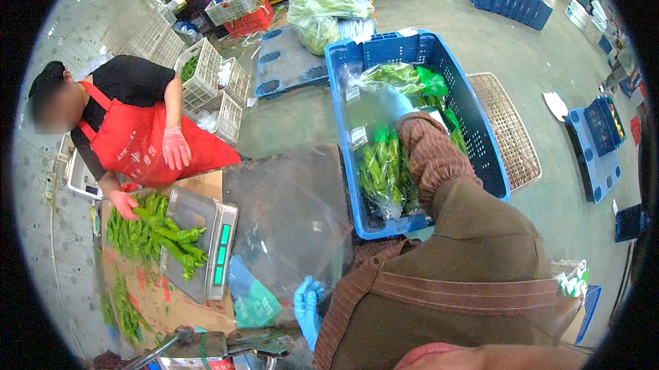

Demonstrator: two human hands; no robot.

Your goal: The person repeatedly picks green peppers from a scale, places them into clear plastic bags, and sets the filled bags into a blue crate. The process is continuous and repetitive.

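Note:
My right hand (399, 105), in a blue glove, reaches into a blue plastic crate (345, 174) among clear bags of green peppers (381, 174); its fingers are blurred and partly hidden, so its grip cannot be told. My left hand (308, 313), also blue-gloved, is beside the dark worktop (293, 190) with fingers bent; whether it holds anything cannot be told. Near it lies a clear plastic bag with a green printed part (255, 295). Further left, long green peppers (177, 236) lie on a digital scale (221, 251), beside a loose pile of peppers (131, 231).
A co-worker in a red apron (139, 138) stands across the worktop, one pink-gloved hand on the peppers. Beyond are white crates (201, 71), a blue pallet (288, 61) and bagged greens (329, 15). A beige crate (507, 128) lies right of the blue one. Metal equipment (180, 336) is at lower left.

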